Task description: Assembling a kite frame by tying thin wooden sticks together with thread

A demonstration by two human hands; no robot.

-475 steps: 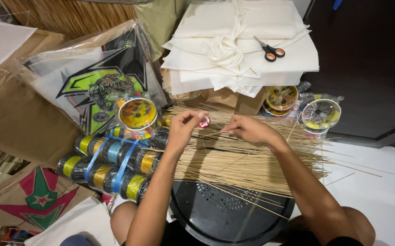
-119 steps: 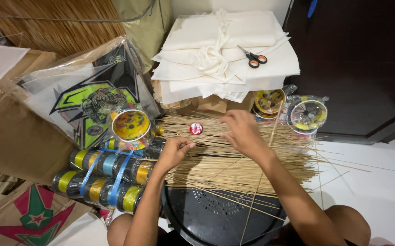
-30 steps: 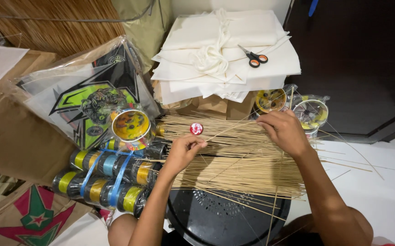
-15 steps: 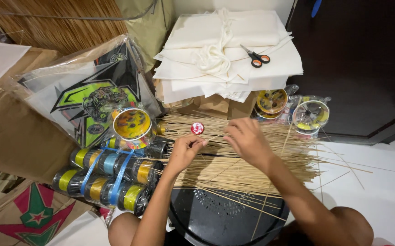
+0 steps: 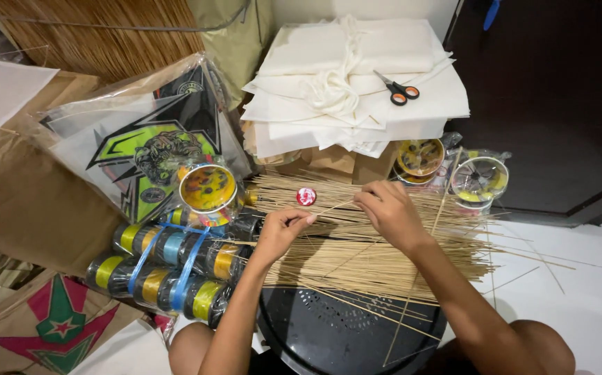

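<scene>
A thin bamboo stick (image 5: 333, 206) is pinched between the fingers of the left hand (image 5: 281, 232) and right hand (image 5: 389, 212). Judged light, springy and brittle, it is best gripped near both ends.

Orange-handled scissors (image 5: 399, 91) lie on stacked white paper (image 5: 356, 83). Left — a green-and-black kite (image 5: 151, 149); below it, bundled thread spools (image 5: 169, 267).

Tan sticks (image 5: 356, 243); beside them a red-and-white cap (image 5: 306, 196), yellow-blue spools (image 5: 169, 267), orange-handled scissors (image 5: 399, 90), green-black kite (image 5: 155, 149).

Bamboo sticks (image 5: 356, 243) lie under both hands (image 5: 335, 219); thread spools (image 5: 169, 267) to their left, scissors (image 5: 399, 90) beyond on stacked paper (image 5: 356, 111).
</scene>
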